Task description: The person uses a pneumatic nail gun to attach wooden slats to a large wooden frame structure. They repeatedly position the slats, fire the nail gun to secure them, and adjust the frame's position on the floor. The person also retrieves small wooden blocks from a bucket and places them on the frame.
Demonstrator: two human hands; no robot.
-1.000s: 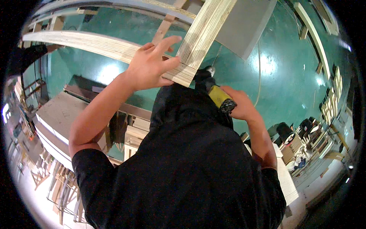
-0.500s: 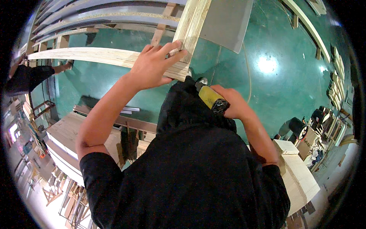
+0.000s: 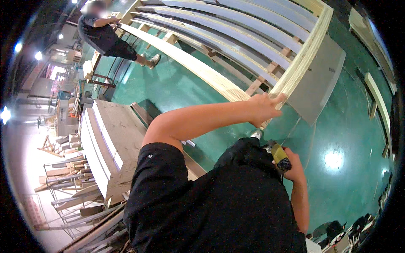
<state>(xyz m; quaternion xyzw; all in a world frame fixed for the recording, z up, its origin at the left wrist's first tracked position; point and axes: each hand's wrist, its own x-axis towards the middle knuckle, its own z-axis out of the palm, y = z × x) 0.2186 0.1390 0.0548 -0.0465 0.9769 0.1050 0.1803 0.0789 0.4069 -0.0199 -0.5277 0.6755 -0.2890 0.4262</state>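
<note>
My left hand [image 3: 266,109] grips the near corner of a large slatted wooden frame [image 3: 301,63], fingers over the top and thumb down beside the edge. At that corner a long pale board [image 3: 190,69] meets the thick layered end piece. My right hand [image 3: 294,168] is closed around a handheld tool [image 3: 276,152] with a yellow-green body and a black end. It sits just below the corner, apart from the wood, by my right thigh. The tool's front part is mostly hidden, so its exact kind does not show.
A co-worker [image 3: 101,36] in dark clothes stands at the frame's far left end, hands at its corner. Stacked boards [image 3: 120,139] stand to my left. A grey sheet [image 3: 318,78] lies beside the frame over the green floor [image 3: 337,135]. A long timber piece [image 3: 379,105] is at far right.
My view has turned left, bringing the co-worker and more of the frame into sight. My left hand stays at the corner; the right still holds the tool, now slightly farther below it.
</note>
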